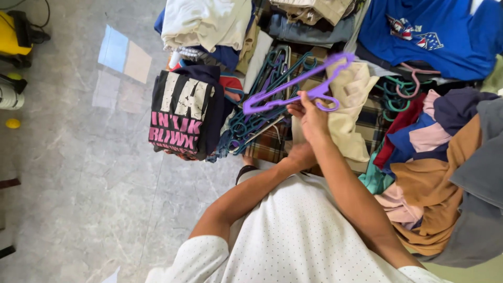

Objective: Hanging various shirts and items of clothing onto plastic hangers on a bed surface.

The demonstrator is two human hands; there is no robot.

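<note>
Purple hanger [293,86] in right hand [313,118], raised above teal hangers [246,123].

Only one view is given: a head-worn cam, aimed steeply down over the wearer's white dotted shirt [293,236] & forearms. Scene is seen at close range, w/ the grey marbled stone floor [78,183] at frame left & piled folded clothes [204,21] across top & right.
</note>
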